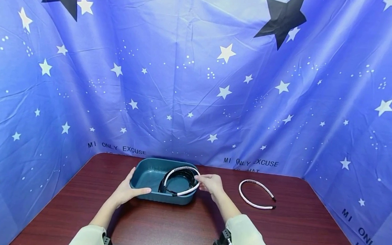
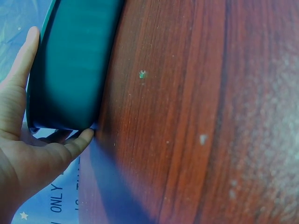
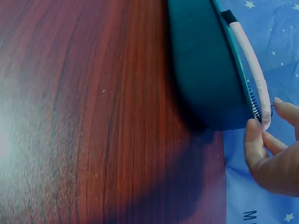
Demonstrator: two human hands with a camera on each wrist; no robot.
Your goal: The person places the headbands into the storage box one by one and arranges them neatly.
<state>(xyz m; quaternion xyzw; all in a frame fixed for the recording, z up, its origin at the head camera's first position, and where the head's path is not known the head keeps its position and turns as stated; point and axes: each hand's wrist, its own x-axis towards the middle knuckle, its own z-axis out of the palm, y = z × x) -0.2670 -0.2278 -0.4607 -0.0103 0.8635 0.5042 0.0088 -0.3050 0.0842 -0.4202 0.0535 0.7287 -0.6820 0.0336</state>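
Observation:
A teal plastic basin [image 1: 141, 195] stands on the table, and my left hand [image 1: 126, 189] grips its left end. In the left wrist view the thumb [image 2: 29, 53] of that hand lies along the rim while its fingers wrap around the basin's end wall. My right hand [image 1: 211, 184] pinches a white headband [image 1: 185, 192] with black wrapping and black tips, held at the basin's right end. Dark headbands [image 1: 163, 183] lie inside, beneath the white one. In the right wrist view, thumb and fingers close on the white headband [image 3: 252, 63] just over the rim.
A second white headband [image 1: 245, 199] with black tips lies on the reddish-brown wooden table [image 1: 169, 229], right of the basin. Blue star-patterned cloth [image 1: 191, 81] hangs behind and along both sides of the table.

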